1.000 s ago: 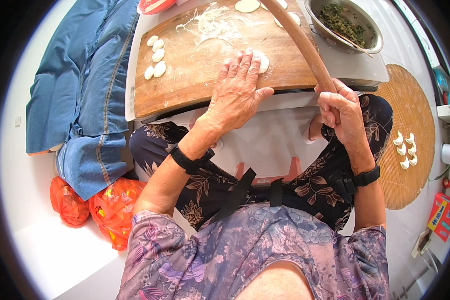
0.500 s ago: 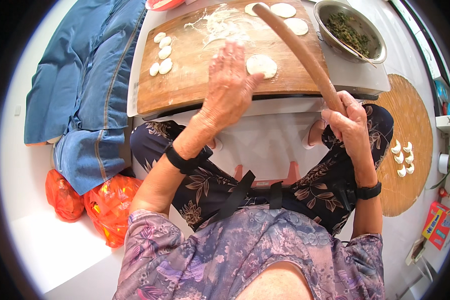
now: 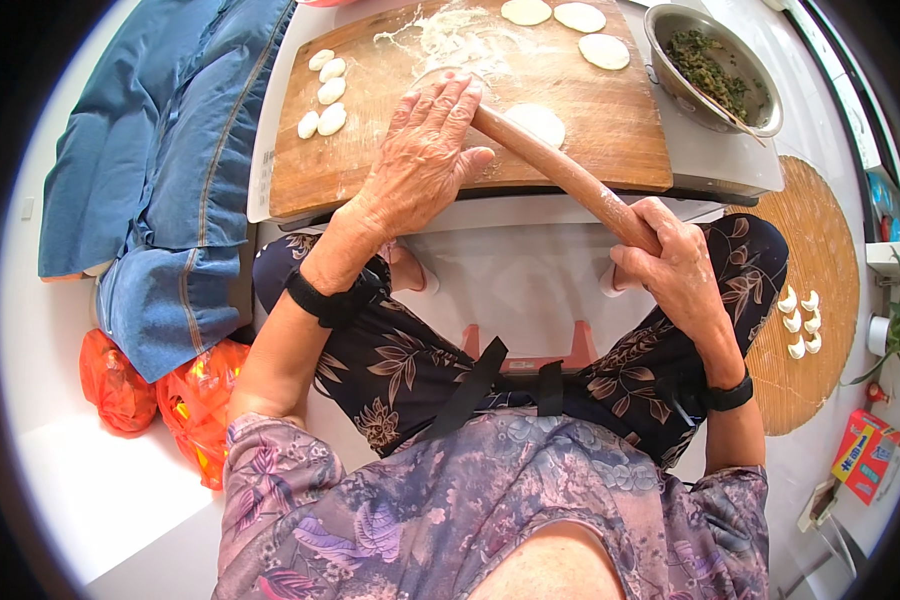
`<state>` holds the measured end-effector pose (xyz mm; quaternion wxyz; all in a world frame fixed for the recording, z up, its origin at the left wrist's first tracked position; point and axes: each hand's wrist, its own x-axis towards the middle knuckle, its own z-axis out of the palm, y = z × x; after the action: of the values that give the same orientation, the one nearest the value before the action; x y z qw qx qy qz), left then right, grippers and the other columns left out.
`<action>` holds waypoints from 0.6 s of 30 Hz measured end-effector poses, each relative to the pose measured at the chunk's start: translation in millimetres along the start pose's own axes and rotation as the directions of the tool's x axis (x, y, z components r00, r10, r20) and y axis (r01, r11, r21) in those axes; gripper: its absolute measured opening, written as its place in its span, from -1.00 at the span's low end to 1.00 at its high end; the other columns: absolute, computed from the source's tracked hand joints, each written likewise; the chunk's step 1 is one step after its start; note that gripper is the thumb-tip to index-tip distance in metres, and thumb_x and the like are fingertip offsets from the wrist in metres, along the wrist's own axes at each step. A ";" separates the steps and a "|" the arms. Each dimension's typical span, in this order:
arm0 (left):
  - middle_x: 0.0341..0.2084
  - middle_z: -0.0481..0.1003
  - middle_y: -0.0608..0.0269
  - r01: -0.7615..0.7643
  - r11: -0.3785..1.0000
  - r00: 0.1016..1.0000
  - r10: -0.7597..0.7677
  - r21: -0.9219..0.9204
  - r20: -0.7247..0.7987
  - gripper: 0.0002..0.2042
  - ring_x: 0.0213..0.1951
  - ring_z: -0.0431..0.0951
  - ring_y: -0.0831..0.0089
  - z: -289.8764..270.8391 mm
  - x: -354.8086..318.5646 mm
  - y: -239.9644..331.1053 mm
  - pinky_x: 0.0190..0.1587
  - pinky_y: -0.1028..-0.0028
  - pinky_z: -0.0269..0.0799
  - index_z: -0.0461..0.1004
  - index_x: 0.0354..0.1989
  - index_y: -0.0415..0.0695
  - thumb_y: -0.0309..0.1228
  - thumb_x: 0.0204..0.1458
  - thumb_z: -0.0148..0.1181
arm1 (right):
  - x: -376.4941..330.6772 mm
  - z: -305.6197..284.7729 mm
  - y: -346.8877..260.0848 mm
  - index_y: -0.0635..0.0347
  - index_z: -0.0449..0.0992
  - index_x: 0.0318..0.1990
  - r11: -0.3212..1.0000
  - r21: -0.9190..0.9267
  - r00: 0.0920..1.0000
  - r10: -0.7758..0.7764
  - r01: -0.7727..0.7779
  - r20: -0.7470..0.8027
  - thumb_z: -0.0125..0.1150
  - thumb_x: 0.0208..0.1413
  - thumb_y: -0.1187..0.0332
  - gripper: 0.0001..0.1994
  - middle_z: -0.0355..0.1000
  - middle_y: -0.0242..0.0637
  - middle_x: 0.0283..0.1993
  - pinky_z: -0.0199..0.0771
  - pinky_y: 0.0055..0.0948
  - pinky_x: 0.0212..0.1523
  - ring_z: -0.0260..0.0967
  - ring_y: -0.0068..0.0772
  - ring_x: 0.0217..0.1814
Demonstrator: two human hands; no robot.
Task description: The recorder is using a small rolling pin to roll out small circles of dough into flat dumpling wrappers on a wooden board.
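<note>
My right hand (image 3: 675,260) grips the near end of a wooden rolling pin (image 3: 560,170), which slants across the cutting board (image 3: 610,150). My left hand (image 3: 415,150) lies flat over the board with its fingers stretched out, fingertips at the pin's far end. A pale edge, perhaps dough, shows just beyond those fingertips, mostly hidden. A rolled dough round (image 3: 537,124) lies partly behind the pin. Several small dough pieces (image 3: 331,90) sit at the board's left, and flat wrappers (image 3: 604,52) at its far right. Loose flour (image 3: 450,35) whitens the far middle.
Right of the board stands a metal bowl (image 3: 660,75) of chopped green filling (image 3: 710,80), a thin stick resting in it. Several shaped dumplings (image 3: 796,322) lie on a round mat (image 3: 810,390) at lower right. Denim cloth (image 3: 170,150) and red bags (image 3: 205,400) are at left.
The rolling pin has swung down leftward, from raised over the board to its far end at my left fingertips. My left hand has shifted slightly left and nearer; my right hand has lowered slightly.
</note>
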<state>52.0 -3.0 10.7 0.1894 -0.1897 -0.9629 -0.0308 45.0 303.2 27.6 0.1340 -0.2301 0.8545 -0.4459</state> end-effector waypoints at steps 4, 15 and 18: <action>0.32 0.10 -0.12 -0.019 0.998 0.998 0.022 -0.058 0.053 -0.36 0.39 0.00 0.04 8.1 4.5 -6.1 0.41 0.19 -0.17 0.12 0.32 -0.28 0.02 0.26 -0.17 | 1.5 -1.7 1.3 0.33 0.40 -0.29 1.000 0.017 1.000 0.024 -0.024 -0.002 0.21 -0.09 0.43 -0.78 0.34 -0.07 -0.58 0.36 -0.31 -0.52 0.36 -0.24 -0.65; 0.35 0.07 -0.14 0.019 0.993 0.997 -0.010 -0.115 0.076 -0.28 0.40 -0.01 0.05 28.5 54.9 -20.8 0.40 0.16 -0.19 0.12 0.32 -0.31 0.11 0.24 -0.25 | 16.5 -31.1 12.3 0.32 0.43 -0.33 0.842 -0.539 0.983 -0.097 -0.003 -0.156 0.15 0.16 0.09 -0.63 0.46 0.01 -0.38 0.40 -0.09 -0.25 0.46 0.08 -0.28; 0.35 0.07 -0.13 0.009 0.989 0.995 0.005 -0.145 0.095 -0.28 0.39 0.00 0.04 28.3 44.9 -17.8 0.41 0.16 -0.19 0.12 0.32 -0.31 0.12 0.24 -0.25 | 6.8 -29.4 10.7 0.32 0.39 -0.34 0.821 -0.571 0.993 -0.043 -0.028 -0.110 0.13 0.18 0.10 -0.63 0.45 0.00 -0.39 0.41 -0.09 -0.26 0.46 0.09 -0.29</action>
<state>-3.1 0.1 1.6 0.1292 -0.2031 -0.9662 -0.0920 23.5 325.6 35.2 0.0065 -0.2362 0.9543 -0.1830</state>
